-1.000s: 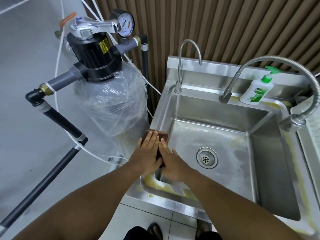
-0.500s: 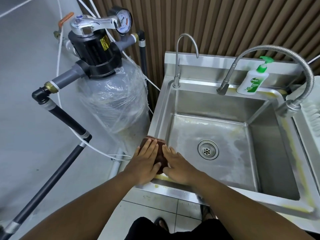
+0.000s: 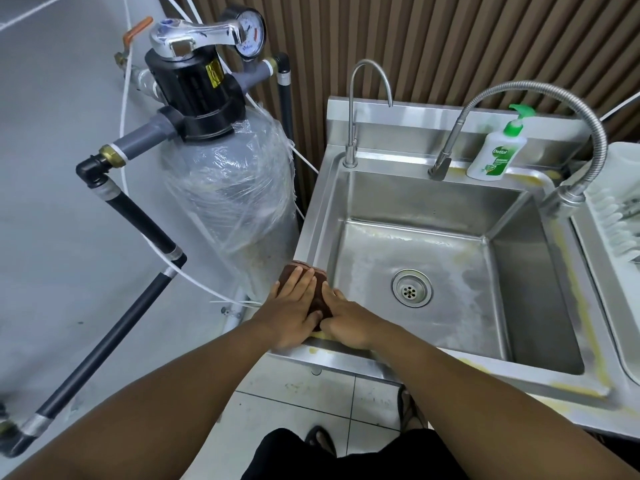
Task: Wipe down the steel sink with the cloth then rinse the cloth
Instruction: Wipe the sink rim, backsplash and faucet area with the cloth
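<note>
A brown cloth (image 3: 319,295) lies on the front-left corner of the steel sink's rim (image 3: 313,233). My left hand (image 3: 290,309) presses flat on the cloth with fingers stretched out. Beside it, my right hand (image 3: 347,323) rests on the cloth's right edge and the rim, fingers spread. Most of the cloth is hidden under both hands. The basin has a round drain (image 3: 411,288) in its floor and yellowish smears along the rim. Neither tap runs water.
A thin gooseneck tap (image 3: 352,109) and a flexible hose tap (image 3: 568,98) stand at the back rim, with a soap pump bottle (image 3: 496,154) between them. A plastic-wrapped filter tank (image 3: 235,192) with pipes stands left of the sink. A white rack (image 3: 620,216) is at right.
Both hands and the cloth have slid along the left rim toward the front-left corner, staying pressed on the cloth. The camera view has shifted a little.
</note>
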The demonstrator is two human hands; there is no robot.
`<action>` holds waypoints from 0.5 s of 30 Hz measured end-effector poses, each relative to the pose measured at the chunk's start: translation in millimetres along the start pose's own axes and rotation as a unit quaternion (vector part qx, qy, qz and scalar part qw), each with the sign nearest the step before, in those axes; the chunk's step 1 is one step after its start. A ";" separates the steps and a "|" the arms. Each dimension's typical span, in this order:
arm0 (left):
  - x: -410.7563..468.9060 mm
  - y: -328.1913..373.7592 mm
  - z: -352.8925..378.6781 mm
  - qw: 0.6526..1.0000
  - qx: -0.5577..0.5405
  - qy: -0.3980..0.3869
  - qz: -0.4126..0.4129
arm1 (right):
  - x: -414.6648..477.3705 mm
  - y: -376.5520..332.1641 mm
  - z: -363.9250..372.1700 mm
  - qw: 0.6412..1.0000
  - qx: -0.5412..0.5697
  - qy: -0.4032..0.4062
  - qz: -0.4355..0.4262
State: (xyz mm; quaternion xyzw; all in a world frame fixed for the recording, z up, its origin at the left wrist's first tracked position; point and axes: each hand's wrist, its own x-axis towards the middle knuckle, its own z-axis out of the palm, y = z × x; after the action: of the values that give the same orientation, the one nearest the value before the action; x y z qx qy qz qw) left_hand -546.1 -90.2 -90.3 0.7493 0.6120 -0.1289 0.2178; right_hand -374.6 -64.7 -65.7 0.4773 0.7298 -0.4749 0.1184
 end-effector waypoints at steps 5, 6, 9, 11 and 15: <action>-16.4 4.6 -0.3 1.000 -0.003 -0.029 0.004 | -16.6 -4.2 1.3 0.999 -0.036 -0.028 0.019; -20.1 6.5 -0.2 0.999 -0.005 -0.036 0.005 | -21.5 -6.7 1.1 0.999 -0.042 -0.028 0.016; -30.1 10.3 2.4 0.999 -0.011 -0.048 0.004 | -32.7 -14.2 -1.8 0.997 -0.068 -0.027 0.000; -35.2 11.2 7.7 0.999 -0.016 -0.047 0.001 | -33.7 -15.4 -2.4 0.995 -0.097 -0.026 0.004; -45.7 14.4 20.9 0.999 -0.026 -0.043 -0.007 | -30.9 -7.0 6.1 0.989 -0.142 -0.026 -0.011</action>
State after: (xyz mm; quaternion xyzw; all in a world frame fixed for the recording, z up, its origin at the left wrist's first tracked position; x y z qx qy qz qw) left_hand -540.6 -141.9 -85.1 0.7328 0.6106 -0.1466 0.2620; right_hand -366.0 -88.3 -45.5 0.4349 0.7921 -0.3796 0.1985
